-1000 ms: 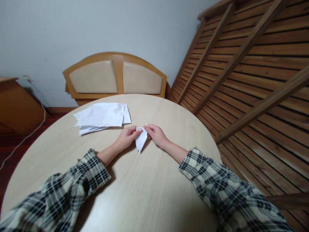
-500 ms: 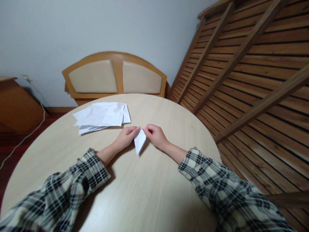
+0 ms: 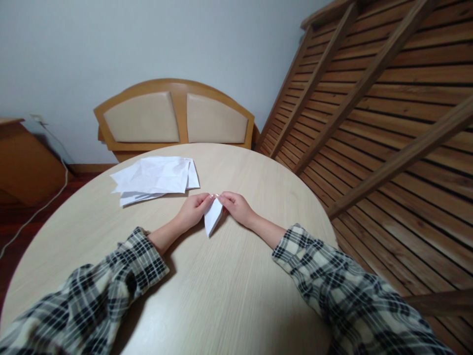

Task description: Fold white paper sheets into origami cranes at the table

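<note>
A small piece of folded white paper (image 3: 212, 218) hangs between my hands, its pointed end down toward me over the table. My left hand (image 3: 194, 208) pinches its upper left edge between thumb and fingers. On the other side, my right hand (image 3: 236, 207) pinches the upper right edge, with the two thumb tips almost meeting at the top. The paper's far side and the fingers behind it are hidden. Beyond my left hand lies a stack of creased white paper sheets (image 3: 155, 175).
The round, pale wooden table (image 3: 207, 296) extends under both forearms. Behind it stands a headboard (image 3: 179, 113) with two cream panels. A slatted wooden frame (image 3: 369, 148) leans along the right. At the left are a wooden cabinet (image 3: 29, 167) and a white cable (image 3: 40, 209).
The folded paper has turned slightly, its lower tip shifting a little to the left. Both hands keep their pinch in nearly the same place.
</note>
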`<control>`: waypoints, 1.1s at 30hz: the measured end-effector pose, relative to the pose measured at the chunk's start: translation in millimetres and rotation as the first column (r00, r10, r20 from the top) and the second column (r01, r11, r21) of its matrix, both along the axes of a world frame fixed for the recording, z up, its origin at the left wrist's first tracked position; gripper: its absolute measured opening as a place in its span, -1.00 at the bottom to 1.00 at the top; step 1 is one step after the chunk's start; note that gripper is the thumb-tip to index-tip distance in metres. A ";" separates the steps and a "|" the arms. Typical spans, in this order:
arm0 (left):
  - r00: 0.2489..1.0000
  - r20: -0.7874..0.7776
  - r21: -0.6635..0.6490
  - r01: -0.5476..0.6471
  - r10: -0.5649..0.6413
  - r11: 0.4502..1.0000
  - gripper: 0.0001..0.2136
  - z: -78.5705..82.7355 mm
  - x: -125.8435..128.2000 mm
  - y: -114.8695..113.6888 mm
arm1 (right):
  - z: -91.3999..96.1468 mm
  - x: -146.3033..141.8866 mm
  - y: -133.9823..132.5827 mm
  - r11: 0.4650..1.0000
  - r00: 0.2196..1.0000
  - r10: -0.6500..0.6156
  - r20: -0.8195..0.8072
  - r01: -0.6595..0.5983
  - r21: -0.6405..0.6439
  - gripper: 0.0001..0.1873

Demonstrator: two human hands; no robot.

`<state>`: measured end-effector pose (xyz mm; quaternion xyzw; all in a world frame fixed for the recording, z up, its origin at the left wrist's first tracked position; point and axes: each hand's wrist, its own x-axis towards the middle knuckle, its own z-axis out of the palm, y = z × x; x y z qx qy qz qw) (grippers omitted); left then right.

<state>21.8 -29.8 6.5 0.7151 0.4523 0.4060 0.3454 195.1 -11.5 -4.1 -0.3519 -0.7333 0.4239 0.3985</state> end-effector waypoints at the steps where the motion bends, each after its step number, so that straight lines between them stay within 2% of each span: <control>1: 1.000 -0.008 -0.002 0.003 -0.003 1.000 -0.61 0.0 0.0 -0.3 | -0.2 -0.3 0.1 1.000 1.000 0.002 -0.001 -0.002 0.004 -0.54; 6: 0.999 0.030 -0.050 0.022 -0.021 0.999 -0.62 -0.3 0.2 -0.5 | -2.0 -1.5 2.0 1.000 1.000 0.005 0.004 -0.005 0.007 -0.55; 11: 0.996 0.081 -0.022 0.029 -0.027 0.999 -0.61 -3.2 -0.1 2.6 | -5.3 -0.9 7.1 0.998 0.998 -0.065 -0.006 0.065 -0.006 -0.57; 16: 0.997 0.065 -0.076 0.050 -0.046 0.996 -0.58 -5.4 -1.1 3.0 | -10.1 -0.8 11.2 0.989 0.988 -0.145 -0.054 0.142 -0.051 -0.60; 25: 0.997 0.055 -0.072 0.066 -0.062 0.995 -0.59 0.8 0.4 -1.4 | -11.9 -0.5 10.7 0.983 0.982 -0.163 -0.098 0.152 -0.105 -0.61; 30: 0.997 0.038 -0.044 0.066 -0.065 0.997 -0.61 1.2 0.2 -1.9 | -12.0 -0.1 10.1 0.984 0.982 -0.165 -0.087 0.158 -0.086 -0.64; 33: 0.998 0.019 -0.038 0.067 -0.066 0.997 -0.60 1.3 -0.7 -1.9 | -10.0 -0.1 8.4 0.986 0.985 -0.164 -0.056 0.163 -0.027 -0.65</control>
